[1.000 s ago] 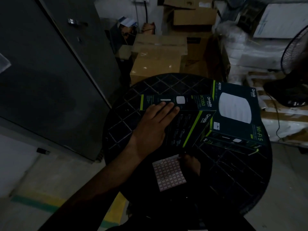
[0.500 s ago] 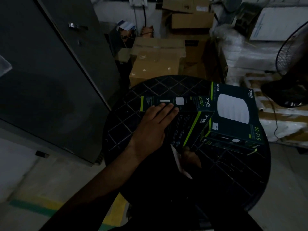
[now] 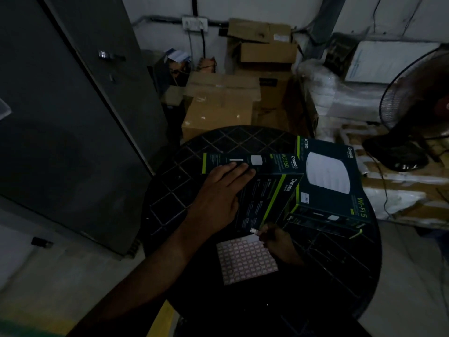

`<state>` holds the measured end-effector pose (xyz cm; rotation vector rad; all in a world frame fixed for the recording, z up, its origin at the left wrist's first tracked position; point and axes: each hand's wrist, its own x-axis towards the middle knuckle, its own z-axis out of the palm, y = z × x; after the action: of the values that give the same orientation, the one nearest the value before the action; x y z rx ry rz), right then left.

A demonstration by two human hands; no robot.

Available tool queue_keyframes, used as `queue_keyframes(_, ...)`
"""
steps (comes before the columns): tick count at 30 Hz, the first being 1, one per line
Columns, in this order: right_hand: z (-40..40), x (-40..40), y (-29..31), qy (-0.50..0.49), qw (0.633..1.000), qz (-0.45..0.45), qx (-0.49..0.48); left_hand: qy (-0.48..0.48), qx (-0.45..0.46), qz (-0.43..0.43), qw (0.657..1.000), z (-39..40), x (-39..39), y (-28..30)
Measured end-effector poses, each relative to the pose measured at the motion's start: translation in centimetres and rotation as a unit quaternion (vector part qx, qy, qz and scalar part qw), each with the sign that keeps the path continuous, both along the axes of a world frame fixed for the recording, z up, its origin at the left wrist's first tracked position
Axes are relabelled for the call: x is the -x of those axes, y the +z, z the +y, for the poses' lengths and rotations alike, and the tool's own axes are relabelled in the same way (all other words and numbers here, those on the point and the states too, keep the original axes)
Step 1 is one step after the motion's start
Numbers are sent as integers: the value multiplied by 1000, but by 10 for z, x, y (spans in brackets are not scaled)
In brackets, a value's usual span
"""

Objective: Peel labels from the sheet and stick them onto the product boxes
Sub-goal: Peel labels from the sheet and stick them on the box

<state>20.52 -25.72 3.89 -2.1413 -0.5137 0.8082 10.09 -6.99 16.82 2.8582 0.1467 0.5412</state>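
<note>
Dark cardboard product box steadied by my flat, spread left hand; right hand pinches small white label beside pink-gridded label sheet for sticking.

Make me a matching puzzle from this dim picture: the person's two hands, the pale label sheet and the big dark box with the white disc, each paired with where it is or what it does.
Things
1. left hand
2. right hand
3. pale gridded label sheet
4. big dark box with white disc

States
A. pinches a small label
B. lies flat on the black round table
C. rests flat on a dark box
D. stacked at the table's right

Pairs: 1-C, 2-A, 3-B, 4-D
</note>
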Motion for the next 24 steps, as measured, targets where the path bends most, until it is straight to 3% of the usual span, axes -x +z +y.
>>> queue_keyframes(3,0,3,23,-62,988,57,-126,-18,36,-12,999,4,-3,2)
queue_keyframes(7,3,10,83,15,976,13,-219,-44,45,-18,998,8,-2,5)
queue_keyframes(11,8,9,114,50,972,-58,-224,-59,55,0,997,9,-1,9)
queue_keyframes(17,14,6,117,65,974,-72,-206,-60,75,-1,995,11,-6,11)
queue_keyframes(20,16,6,112,35,975,1,-219,-57,83,4,995,12,-9,11)
queue_keyframes(24,15,5,105,-49,949,140,-278,-48,101,5,994,18,-13,13)
